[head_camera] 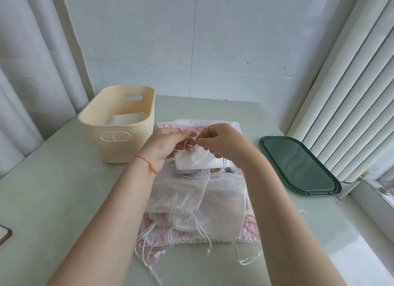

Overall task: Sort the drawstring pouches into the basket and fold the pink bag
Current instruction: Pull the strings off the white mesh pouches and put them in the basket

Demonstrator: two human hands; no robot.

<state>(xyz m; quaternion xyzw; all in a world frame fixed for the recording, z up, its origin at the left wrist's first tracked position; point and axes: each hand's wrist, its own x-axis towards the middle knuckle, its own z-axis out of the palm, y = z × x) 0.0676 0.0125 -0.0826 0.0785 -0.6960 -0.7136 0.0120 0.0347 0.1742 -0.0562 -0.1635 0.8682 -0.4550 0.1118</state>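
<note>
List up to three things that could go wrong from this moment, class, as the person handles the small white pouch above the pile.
1. Both the left hand and right hand pinch the white pouch by its cord; a knot could form.
2. Loose drawstrings trail off the pouch pile; lifting one pouch may drag others.
3. The basket stands to the left, so a careless toss could miss it.

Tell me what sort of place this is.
Probably a room at home, by a window: a pale tabletop against a tiled wall, vertical blinds at the right, and a cream storage basket.
</note>
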